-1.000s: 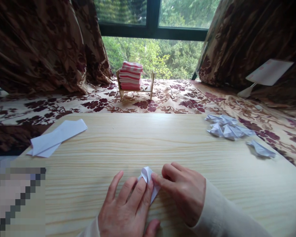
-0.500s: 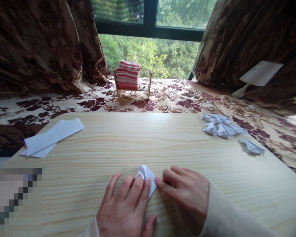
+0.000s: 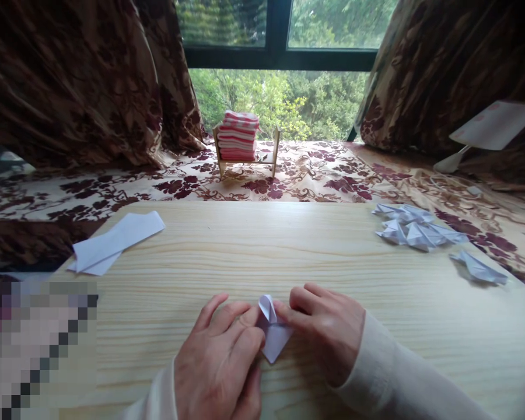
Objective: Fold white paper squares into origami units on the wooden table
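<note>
A small white folded paper [image 3: 276, 344] lies on the wooden table, its lower end pointed and its upper flap standing up in a curl. At its left edge, my left hand [image 3: 221, 353] has the index finger and thumb bent in and closed on the paper, the other fingers resting on the tabletop. From the right, my right hand [image 3: 328, 326] is closed too, with its index fingertip pressed on the paper beside the raised flap. The rest of that hand's fingers are curled in, and its thumb is largely hidden.
Loose white paper strips [image 3: 118, 242] lie at the table's left. Several folded paper pieces [image 3: 413, 230] are grouped at the far right, one [image 3: 479, 268] nearer me. Behind the table [image 3: 245, 245], a small wooden stand [image 3: 275, 154] holds stacked pink-striped cloths [image 3: 238, 137]; a white lamp [image 3: 492, 125] stands right.
My left hand has gone from lying flat over the paper to gripping its left edge, uncovering the pointed end. My right fingertip has moved up next to the flap. The view has shifted slightly left.
</note>
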Motion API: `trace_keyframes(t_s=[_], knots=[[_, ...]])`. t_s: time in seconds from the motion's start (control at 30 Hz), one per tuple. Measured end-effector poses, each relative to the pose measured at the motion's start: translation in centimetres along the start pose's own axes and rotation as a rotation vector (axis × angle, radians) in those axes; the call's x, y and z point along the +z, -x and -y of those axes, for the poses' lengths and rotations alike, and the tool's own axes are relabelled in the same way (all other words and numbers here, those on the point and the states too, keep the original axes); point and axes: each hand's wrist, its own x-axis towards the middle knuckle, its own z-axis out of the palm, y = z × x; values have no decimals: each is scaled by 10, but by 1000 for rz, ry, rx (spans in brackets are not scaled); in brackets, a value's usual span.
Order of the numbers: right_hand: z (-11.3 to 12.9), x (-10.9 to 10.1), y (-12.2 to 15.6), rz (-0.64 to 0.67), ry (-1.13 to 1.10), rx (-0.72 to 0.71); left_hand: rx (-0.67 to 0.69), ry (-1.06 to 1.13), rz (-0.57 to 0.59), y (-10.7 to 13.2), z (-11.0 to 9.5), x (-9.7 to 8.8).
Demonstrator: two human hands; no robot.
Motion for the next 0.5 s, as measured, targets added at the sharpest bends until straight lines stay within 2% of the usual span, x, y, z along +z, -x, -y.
trace_keyframes(t_s=[0.1,0.3,0.4,0.5], knots=[[0,-1,0,1,2,-3,17,-15,11,-2,4,3],[1,0,-1,-55,23,1,126,-138,-96,15,4,11],[1,1,-1,-72,24,7,87,-237,-15,20,2,13],[0,0,-2,-57,24,10,99,-303,10,20,-2,20]])
